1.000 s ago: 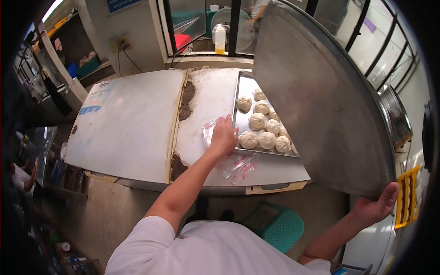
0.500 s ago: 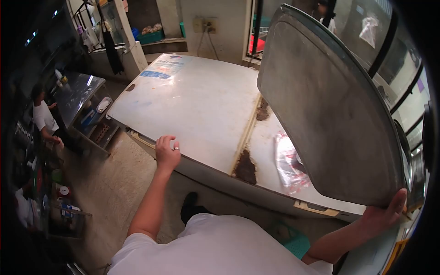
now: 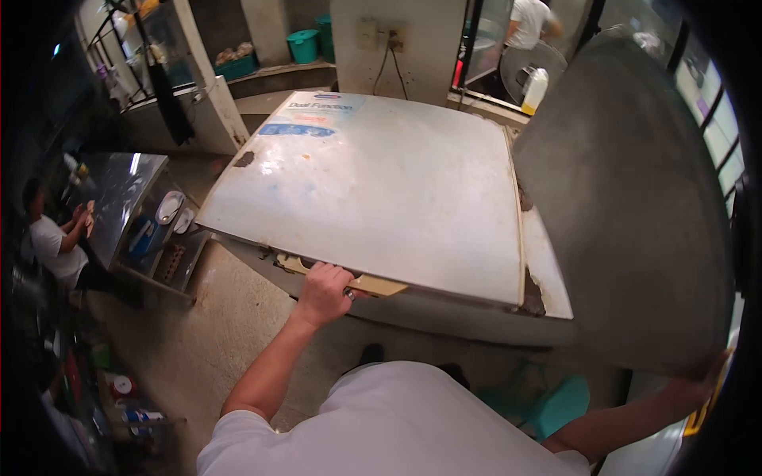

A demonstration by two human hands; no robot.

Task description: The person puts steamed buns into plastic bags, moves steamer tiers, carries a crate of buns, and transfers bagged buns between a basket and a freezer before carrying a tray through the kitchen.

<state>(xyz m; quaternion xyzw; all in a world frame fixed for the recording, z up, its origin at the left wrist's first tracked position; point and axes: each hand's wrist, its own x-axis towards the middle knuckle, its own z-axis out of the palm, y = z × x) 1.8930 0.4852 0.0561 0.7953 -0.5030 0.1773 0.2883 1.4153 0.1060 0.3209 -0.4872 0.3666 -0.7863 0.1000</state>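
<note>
My left hand [image 3: 324, 293] is closed around the tan handle [image 3: 382, 286] on the front edge of the white freezer lid [image 3: 381, 190]. A ring shows on one finger. On the right, my right hand [image 3: 721, 366] grips the lower corner of a large dark metal tray [image 3: 635, 214], which stands tilted on edge; this hand is dim and partly blurred. The tray hides most of the freezer's right-hand lid [image 3: 548, 266], and no buns or plastic bags show there.
A person [image 3: 57, 238] stands by a metal table [image 3: 119, 186] at the left; another [image 3: 530, 24] is beyond the window. A teal stool [image 3: 559, 408] is on the floor at lower right. A bottle [image 3: 535, 91] and fan [image 3: 516, 67] are at the window.
My left hand has gone from the plastic bags beside the buns to the left lid's handle and closed on it. The view has turned left. My right hand still holds the tray.
</note>
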